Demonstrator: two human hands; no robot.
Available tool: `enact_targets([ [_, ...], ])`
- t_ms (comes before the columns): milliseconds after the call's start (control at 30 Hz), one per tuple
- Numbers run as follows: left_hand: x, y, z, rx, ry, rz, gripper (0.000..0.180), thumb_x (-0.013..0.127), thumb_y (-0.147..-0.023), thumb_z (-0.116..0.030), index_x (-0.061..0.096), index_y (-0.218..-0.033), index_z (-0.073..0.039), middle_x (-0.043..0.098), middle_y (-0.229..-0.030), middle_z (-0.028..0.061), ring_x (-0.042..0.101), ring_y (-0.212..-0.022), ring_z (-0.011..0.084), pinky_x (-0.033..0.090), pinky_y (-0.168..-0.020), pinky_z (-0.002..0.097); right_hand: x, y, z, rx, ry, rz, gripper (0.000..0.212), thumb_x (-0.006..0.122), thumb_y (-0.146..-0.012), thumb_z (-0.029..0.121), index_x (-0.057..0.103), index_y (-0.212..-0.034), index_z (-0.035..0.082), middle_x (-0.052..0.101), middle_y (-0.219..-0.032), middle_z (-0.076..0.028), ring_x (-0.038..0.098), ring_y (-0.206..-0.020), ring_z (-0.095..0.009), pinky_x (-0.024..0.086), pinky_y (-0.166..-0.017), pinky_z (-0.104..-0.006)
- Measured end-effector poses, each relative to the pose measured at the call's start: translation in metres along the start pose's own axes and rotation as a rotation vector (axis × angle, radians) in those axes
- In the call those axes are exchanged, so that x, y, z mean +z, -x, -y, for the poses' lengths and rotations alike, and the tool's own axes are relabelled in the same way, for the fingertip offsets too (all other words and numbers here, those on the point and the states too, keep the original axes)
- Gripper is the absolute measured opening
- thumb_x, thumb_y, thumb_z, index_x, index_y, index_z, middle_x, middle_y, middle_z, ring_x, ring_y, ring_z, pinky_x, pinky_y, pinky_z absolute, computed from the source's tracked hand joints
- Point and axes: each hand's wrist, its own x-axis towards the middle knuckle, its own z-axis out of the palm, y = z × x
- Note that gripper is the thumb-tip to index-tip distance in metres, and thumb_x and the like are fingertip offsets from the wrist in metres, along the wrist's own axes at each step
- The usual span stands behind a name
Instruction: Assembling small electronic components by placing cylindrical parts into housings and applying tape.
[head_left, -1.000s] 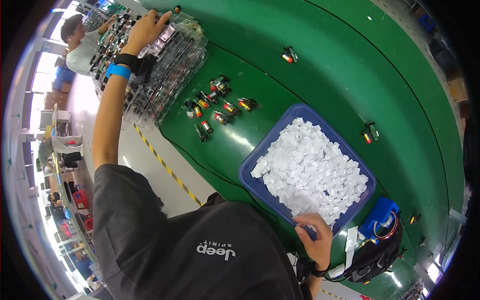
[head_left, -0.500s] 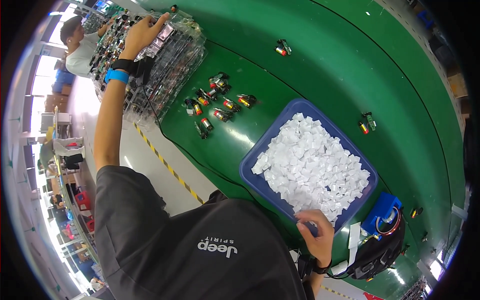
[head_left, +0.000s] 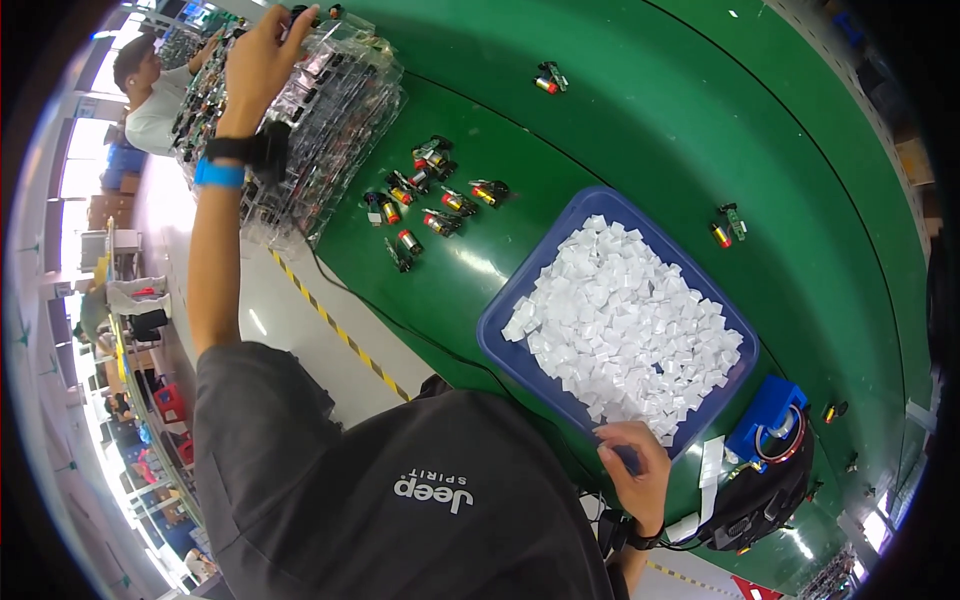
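At the far left, my left hand (head_left: 262, 65) is over a stack of clear plastic trays (head_left: 345, 120). Its thumb and fingers close around a small dark piece at the top of the picture, too small to make out. My right hand (head_left: 637, 470) is at the near edge of a blue plastic bin (head_left: 530, 385). Its fingers are curled, thumb and forefinger drawn close together; what lies between them, if anything, is unclear. Many small white squares (head_left: 625, 320) fill the bin. Left of it lie several small motors with red and yellow bands and green boards (head_left: 442, 222).
More such motors lie at the back (head_left: 547, 82) and right (head_left: 722, 236) of the green table (head_left: 640, 120). A blue block-shaped device (head_left: 757, 425) and a black bag (head_left: 755, 510) are at the right. A black cable (head_left: 400, 328) crosses the near edge. Another person (head_left: 155, 105) works beyond the trays.
My left hand has moved away and a little left over the trays, its wrist rising. My right hand stays at the bin's near edge. The whole view has shifted slightly.
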Motion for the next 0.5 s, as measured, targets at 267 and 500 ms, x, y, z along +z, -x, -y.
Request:
enact_targets([
  [267,0.005,0.063,-0.171,0.128,0.440,0.488,0.031,0.065,-0.097,-0.041,0.065,-0.100,-0.010,0.071,-0.076,0.0077,0.070,-0.059,0.0257,0.052,-0.054,0.0357,0.001,-0.003,0.008,0.003,0.014,0.037,0.025,0.067,-0.086,-0.009,0.066,-0.110,-0.002,0.068,-0.108,-0.011,0.064,-0.091,-0.016,0.051,-0.084,-0.0276],
  [500,0.092,0.079,-0.166,0.481,0.253,0.579,0.037,0.058,-0.099,-0.048,0.066,-0.097,-0.012,0.070,-0.078,0.0103,0.068,-0.073,0.0332,0.054,-0.063,0.0423,-0.003,0.010,0.006,0.020,0.005,-0.002,0.026,0.068,-0.085,-0.009,0.067,-0.109,-0.001,0.069,-0.108,-0.011,0.065,-0.092,-0.017,0.051,-0.084,-0.0282],
])
